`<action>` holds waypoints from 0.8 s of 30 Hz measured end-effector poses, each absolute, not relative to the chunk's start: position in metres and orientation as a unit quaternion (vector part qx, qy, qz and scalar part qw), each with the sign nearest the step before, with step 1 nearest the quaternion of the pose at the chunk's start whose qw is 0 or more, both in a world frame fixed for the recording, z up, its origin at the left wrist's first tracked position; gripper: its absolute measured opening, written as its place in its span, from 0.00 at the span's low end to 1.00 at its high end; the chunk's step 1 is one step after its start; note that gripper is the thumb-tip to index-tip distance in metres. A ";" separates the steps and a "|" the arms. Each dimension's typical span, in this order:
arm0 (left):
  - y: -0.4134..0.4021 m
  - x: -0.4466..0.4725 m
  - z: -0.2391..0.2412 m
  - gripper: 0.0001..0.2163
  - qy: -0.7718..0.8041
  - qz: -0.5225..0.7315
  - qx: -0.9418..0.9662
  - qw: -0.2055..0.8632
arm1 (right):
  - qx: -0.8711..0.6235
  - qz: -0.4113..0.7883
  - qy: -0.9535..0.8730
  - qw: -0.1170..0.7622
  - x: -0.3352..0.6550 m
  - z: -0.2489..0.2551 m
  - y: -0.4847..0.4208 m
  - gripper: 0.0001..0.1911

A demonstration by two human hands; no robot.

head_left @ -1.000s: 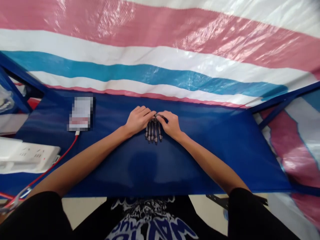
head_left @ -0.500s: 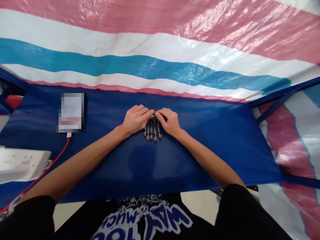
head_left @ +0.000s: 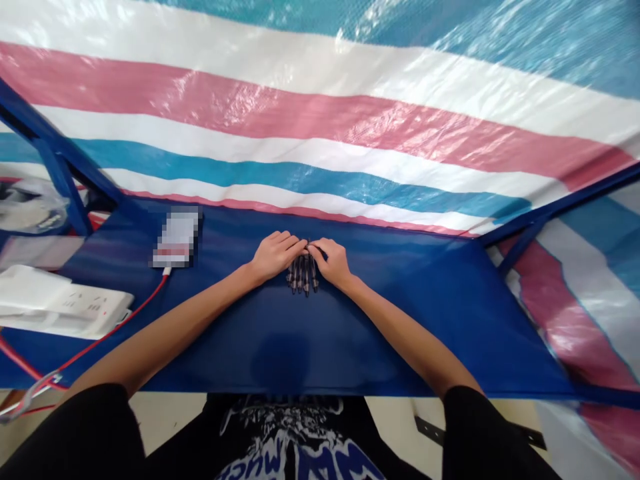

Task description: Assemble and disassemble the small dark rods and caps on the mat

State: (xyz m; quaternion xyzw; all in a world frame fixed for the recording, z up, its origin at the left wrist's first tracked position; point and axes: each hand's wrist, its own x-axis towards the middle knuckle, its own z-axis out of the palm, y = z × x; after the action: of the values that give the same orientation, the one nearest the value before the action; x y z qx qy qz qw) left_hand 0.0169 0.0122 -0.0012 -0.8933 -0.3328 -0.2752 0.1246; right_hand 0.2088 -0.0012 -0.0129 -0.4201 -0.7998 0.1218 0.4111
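A small row of several dark pens (head_left: 301, 279) lies side by side on the blue table cover (head_left: 380, 293), tips toward me. My left hand (head_left: 273, 253) rests at the pens' far left end, fingers curled over their tops. My right hand (head_left: 331, 260) meets it from the right, fingertips pinched on the top ends of the pens. The two hands touch each other above the row.
A phone (head_left: 176, 237) with a red cable (head_left: 125, 319) lies at the left of the table. A white power strip (head_left: 65, 308) sits at the left edge. A striped red, white and blue tarp (head_left: 320, 133) hangs behind the table. Blue frame bars (head_left: 60, 160) stand at both sides.
Both hands and the pens stay in place on the cover. Only the camera view has tilted upward and shifted, showing more of the tarp.
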 end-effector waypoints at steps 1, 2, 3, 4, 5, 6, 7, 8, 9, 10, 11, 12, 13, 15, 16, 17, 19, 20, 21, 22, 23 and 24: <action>0.010 0.015 0.000 0.14 -0.328 -0.269 -0.895 0.135 | -0.417 0.116 -0.803 0.410 0.208 -0.014 -0.001 0.18; 0.009 0.013 0.002 0.14 -0.325 -0.261 -0.897 0.145 | -0.417 0.110 -0.806 0.406 0.208 -0.015 -0.001 0.18; 0.007 0.011 0.003 0.14 -0.322 -0.253 -0.899 0.154 | -0.416 0.106 -0.809 0.402 0.207 -0.015 0.000 0.18; 0.005 0.009 0.005 0.14 -0.320 -0.245 -0.900 0.163 | -0.414 0.103 -0.812 0.399 0.207 -0.016 0.000 0.18; 0.004 0.008 0.006 0.14 -0.319 -0.240 -0.901 0.171 | -0.412 0.101 -0.814 0.397 0.206 -0.016 -0.001 0.18; 0.002 0.007 0.006 0.14 -0.319 -0.240 -0.899 0.179 | -0.409 0.099 -0.815 0.398 0.205 -0.016 -0.001 0.18; 0.001 0.006 0.005 0.13 -0.319 -0.245 -0.897 0.186 | -0.406 0.096 -0.815 0.402 0.204 -0.016 -0.002 0.18; 0.000 0.006 0.004 0.13 -0.318 -0.256 -0.892 0.193 | -0.403 0.093 -0.814 0.409 0.203 -0.016 -0.002 0.18; -0.001 0.006 0.002 0.12 -0.320 -0.273 -0.885 0.199 | -0.401 0.087 -0.811 0.416 0.202 -0.016 -0.003 0.18; -0.002 0.006 0.000 0.12 -0.319 -0.287 -0.881 0.202 | -0.398 0.081 -0.811 0.422 0.201 -0.016 -0.004 0.18; -0.002 0.007 -0.003 0.13 -0.318 -0.297 -0.878 0.199 | -0.395 0.074 -0.811 0.425 0.201 -0.016 -0.004 0.18; -0.003 0.009 -0.005 0.13 -0.323 -0.305 -0.875 0.194 | -0.393 0.068 -0.812 0.425 0.200 -0.016 -0.005 0.18; -0.003 0.010 -0.007 0.13 -0.324 -0.312 -0.872 0.192 | -0.391 0.063 -0.814 0.424 0.200 -0.016 -0.005 0.18; -0.004 0.011 -0.009 0.13 -0.329 -0.321 -0.867 0.189 | -0.388 0.056 -0.819 0.419 0.201 -0.016 -0.005 0.18; -0.004 0.011 -0.009 0.13 -0.333 -0.323 -0.865 0.189 | -0.385 0.053 -0.821 0.418 0.201 -0.016 -0.005 0.18; -0.004 0.011 -0.010 0.13 -0.336 -0.323 -0.865 0.189 | -0.380 0.055 -0.825 0.415 0.202 -0.016 -0.005 0.18; -0.003 0.011 -0.012 0.13 -0.335 -0.322 -0.867 0.182 | -0.382 0.061 -0.824 0.415 0.202 -0.017 -0.004 0.18; -0.002 0.011 -0.013 0.13 -0.337 -0.319 -0.868 0.176 | -0.386 0.067 -0.822 0.413 0.202 -0.018 -0.004 0.18; -0.001 0.011 -0.014 0.13 -0.339 -0.317 -0.869 0.169 | -0.388 0.070 -0.821 0.412 0.202 -0.019 -0.004 0.18; -0.001 0.012 -0.015 0.13 -0.339 -0.319 -0.870 0.162 | -0.390 0.072 -0.820 0.412 0.202 -0.019 -0.003 0.18; 0.000 0.012 -0.015 0.13 -0.340 -0.320 -0.870 0.155 | -0.391 0.074 -0.820 0.412 0.202 -0.019 -0.003 0.18; 0.000 0.012 -0.016 0.13 -0.340 -0.324 -0.870 0.149 | -0.393 0.074 -0.820 0.410 0.202 -0.019 -0.003 0.18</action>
State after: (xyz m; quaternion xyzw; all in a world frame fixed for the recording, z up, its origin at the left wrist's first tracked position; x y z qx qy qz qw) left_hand 0.0117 0.0001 -0.0157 -0.8703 -0.3403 -0.3236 0.1487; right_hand 0.2021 -0.0027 -0.0192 -0.3928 -0.8197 0.0742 0.4101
